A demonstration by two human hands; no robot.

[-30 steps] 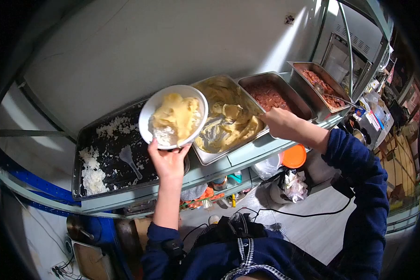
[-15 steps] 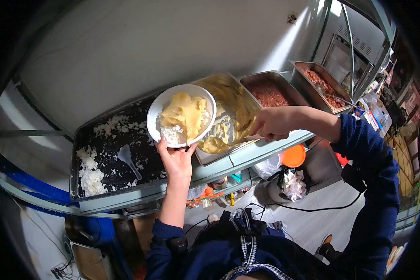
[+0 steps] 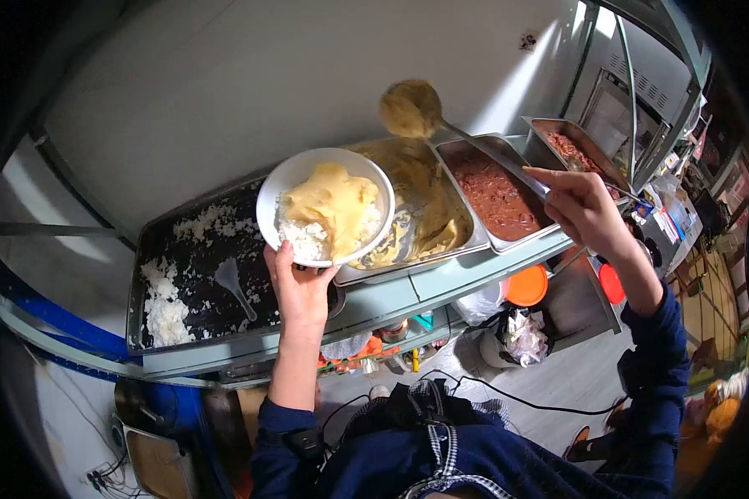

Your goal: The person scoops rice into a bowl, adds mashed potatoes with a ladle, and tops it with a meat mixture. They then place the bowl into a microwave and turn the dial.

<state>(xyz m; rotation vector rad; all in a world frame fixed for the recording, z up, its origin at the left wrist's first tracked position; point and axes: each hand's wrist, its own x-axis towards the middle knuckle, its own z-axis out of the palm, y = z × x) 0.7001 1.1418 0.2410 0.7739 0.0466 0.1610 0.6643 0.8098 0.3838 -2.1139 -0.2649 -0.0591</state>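
A steel tabletop point(image 3: 449, 279) runs along a pale grey wall point(image 3: 225, 83) and carries a row of sunken trays. A small sticker point(image 3: 527, 41) high on the wall is too small to read. My left hand point(image 3: 298, 287) grips a white bowl point(image 3: 324, 204) from below, with rice and yellow mash in it, held above the tray edges. My right hand point(image 3: 578, 204) is closed on a ladle point(image 3: 411, 110), its heaped scoop raised beyond the bowl. Between my hands sit the mash tray point(image 3: 437, 216) and a tray of red-brown food point(image 3: 495, 187). Left of my left hand lies a dark tray point(image 3: 191, 308) with rice and a white paddle point(image 3: 229, 279). Below my right hand is an orange lid point(image 3: 524, 284).
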